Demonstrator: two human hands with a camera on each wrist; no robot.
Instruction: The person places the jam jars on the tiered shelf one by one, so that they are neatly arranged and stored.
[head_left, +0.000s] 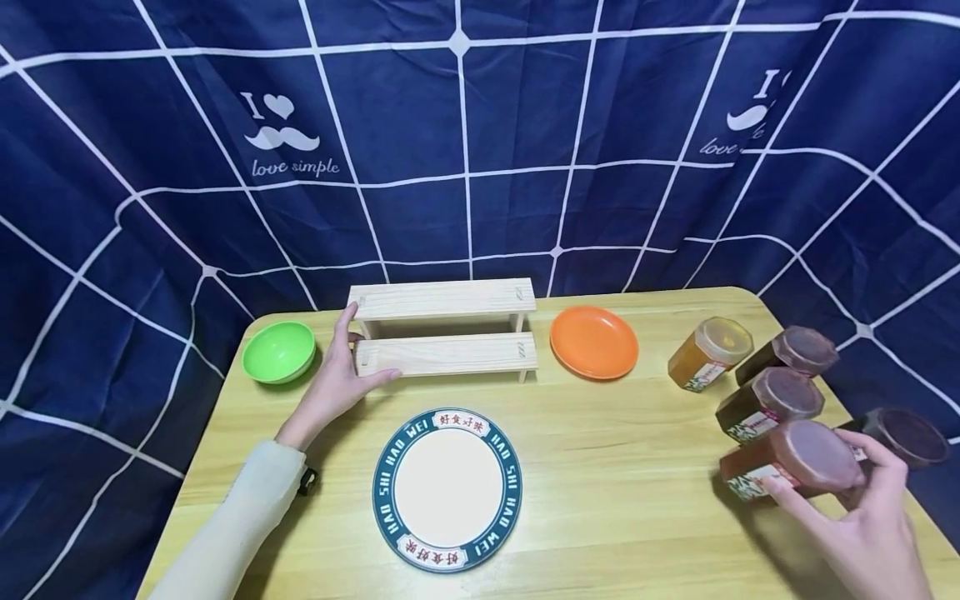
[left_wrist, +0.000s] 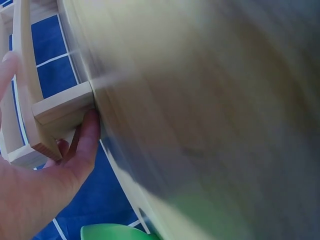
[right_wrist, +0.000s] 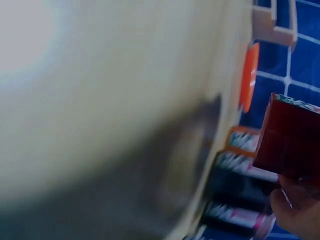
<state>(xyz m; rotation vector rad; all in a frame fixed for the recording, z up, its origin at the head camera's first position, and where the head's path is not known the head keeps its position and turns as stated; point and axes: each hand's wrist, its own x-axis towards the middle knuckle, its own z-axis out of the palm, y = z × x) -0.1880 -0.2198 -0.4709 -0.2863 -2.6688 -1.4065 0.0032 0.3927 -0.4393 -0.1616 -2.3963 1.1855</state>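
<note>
A pale two-tier wooden rack (head_left: pixel 442 354) stands at the back of the table. My left hand (head_left: pixel 341 375) grips its left end, thumb over the lower step and fingers at the back; in the left wrist view a finger (left_wrist: pixel 89 135) lies against the end of a wooden board. At the right, my right hand (head_left: pixel 862 517) holds a reddish-brown jar (head_left: pixel 806 458) with a pale lid and a label. The right wrist view shows this dark red jar (right_wrist: pixel 290 140) raised above the tabletop, its far end cut off by the frame.
Beside the held jar stand an amber jar (head_left: pixel 708 354) and several dark jars (head_left: pixel 768 404). An orange plate (head_left: pixel 594 342) lies right of the rack, a green bowl (head_left: pixel 279 352) to its left. A blue-rimmed white plate (head_left: pixel 447 490) is in front. Blue gridded cloth (head_left: pixel 517 125) surrounds the table.
</note>
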